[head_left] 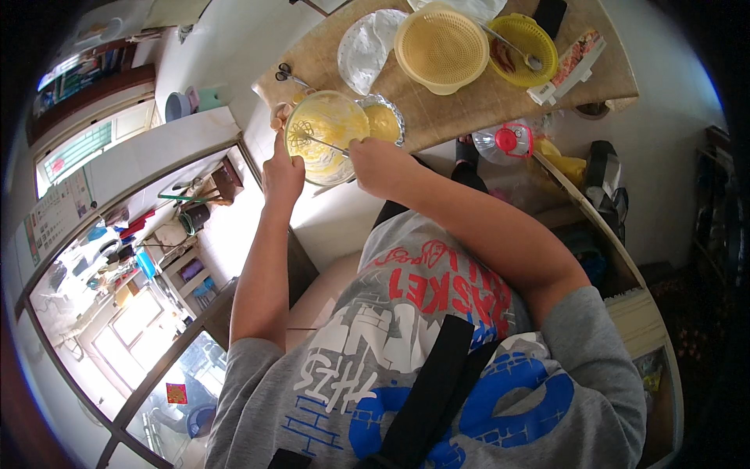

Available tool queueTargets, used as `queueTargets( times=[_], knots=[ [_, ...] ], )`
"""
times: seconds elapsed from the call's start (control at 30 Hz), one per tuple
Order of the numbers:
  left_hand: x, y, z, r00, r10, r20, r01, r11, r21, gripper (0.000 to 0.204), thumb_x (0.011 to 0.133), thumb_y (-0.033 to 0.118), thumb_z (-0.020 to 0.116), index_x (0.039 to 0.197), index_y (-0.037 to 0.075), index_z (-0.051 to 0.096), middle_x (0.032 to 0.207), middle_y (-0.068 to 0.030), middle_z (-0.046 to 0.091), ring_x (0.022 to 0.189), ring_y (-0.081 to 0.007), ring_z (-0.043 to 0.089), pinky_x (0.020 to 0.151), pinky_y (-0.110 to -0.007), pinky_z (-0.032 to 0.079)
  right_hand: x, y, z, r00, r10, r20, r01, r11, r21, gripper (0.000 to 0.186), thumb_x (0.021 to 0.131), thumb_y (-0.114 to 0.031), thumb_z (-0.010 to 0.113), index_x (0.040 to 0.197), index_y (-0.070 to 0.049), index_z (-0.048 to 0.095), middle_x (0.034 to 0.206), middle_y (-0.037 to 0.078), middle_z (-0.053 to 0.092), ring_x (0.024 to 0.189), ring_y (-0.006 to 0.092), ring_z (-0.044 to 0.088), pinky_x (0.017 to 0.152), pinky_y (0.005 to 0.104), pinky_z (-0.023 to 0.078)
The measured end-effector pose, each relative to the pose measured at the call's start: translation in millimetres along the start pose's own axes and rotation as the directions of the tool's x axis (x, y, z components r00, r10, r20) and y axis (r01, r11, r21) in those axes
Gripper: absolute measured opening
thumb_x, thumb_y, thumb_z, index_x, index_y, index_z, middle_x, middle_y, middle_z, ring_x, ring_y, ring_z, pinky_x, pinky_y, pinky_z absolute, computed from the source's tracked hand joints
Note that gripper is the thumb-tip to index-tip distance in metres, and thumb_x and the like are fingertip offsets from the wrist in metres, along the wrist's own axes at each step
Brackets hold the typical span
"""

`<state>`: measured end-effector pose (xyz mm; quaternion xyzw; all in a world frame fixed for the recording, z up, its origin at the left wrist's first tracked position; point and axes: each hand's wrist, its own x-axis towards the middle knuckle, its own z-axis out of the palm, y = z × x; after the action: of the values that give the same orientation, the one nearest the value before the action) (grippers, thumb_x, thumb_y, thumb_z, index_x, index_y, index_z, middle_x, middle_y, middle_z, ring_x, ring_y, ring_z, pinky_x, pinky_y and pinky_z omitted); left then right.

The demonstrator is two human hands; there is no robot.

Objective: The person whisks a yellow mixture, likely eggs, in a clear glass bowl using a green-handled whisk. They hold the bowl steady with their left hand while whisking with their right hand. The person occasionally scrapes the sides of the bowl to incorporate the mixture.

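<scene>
Whisk (pixel 326 146) sits in my closed right hand (pixel 380 167), wires inside the yellow-smeared bowl (pixel 355 109); my left hand (pixel 283 173) grips its rim, fingers partly hidden. I see the bowl at the tabletop (pixel 445 117) edge.

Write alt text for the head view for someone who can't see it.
A person's right hand holds a wire whisk in a bowl smeared with yellow mixture, the left hand at its left side. On the table are a foil-edged dish, scissors, a cream colander and a yellow basket.
</scene>
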<state>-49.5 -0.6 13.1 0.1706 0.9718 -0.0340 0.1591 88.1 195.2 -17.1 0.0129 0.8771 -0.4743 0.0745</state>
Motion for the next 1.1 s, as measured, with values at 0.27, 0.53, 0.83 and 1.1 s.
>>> queueTargets(
  times=[0.27,0.53,0.83,1.1],
  knots=[
    [1,2,-3,1.000,-0.020,0.005,0.020,1.000,-0.003,0.071,0.085,0.017,0.052,0.153,0.015,0.032,0.082,-0.0285,0.069,0.078,-0.0447,0.069,0.075,-0.056,0.053,6,13,-8,0.988,0.116,0.103,-0.110,0.992,-0.062,0.017,0.088,-0.012,0.059,0.091,0.003,0.065,0.084,0.024,0.071,0.081,0.0392,0.072,0.073,0.0473,0.058],
    [1,7,-3,1.000,-0.015,-0.015,0.015,1.000,0.012,0.071,0.085,0.016,0.052,0.153,0.015,0.033,0.082,-0.0284,0.069,0.077,-0.0451,0.069,0.073,-0.055,0.054,12,17,-8,0.984,0.159,0.084,-0.157,0.987,-0.038,0.016,0.087,-0.009,0.058,0.091,0.002,0.069,0.088,0.024,0.071,0.084,0.0392,0.072,0.076,0.0477,0.058],
    [-1,6,-2,1.000,-0.017,-0.011,0.017,1.000,0.000,0.071,0.085,0.016,0.053,0.153,0.015,0.033,0.081,-0.0274,0.069,0.076,-0.0443,0.069,0.072,-0.055,0.054,8,15,6,0.994,0.109,-0.019,-0.109,0.994,0.001,0.019,0.089,-0.011,0.055,0.093,0.002,0.068,0.090,0.023,0.071,0.085,0.0393,0.071,0.075,0.0488,0.058],
    [-2,-5,0,0.999,-0.039,-0.025,0.039,0.999,0.008,0.071,0.086,0.017,0.053,0.153,0.017,0.033,0.081,-0.0269,0.069,0.077,-0.0442,0.069,0.073,-0.055,0.054,0,12,-3,0.990,0.104,0.096,-0.102,0.994,-0.027,0.020,0.090,-0.013,0.055,0.093,0.002,0.068,0.090,0.024,0.071,0.085,0.0391,0.072,0.075,0.0480,0.058]
  ],
)
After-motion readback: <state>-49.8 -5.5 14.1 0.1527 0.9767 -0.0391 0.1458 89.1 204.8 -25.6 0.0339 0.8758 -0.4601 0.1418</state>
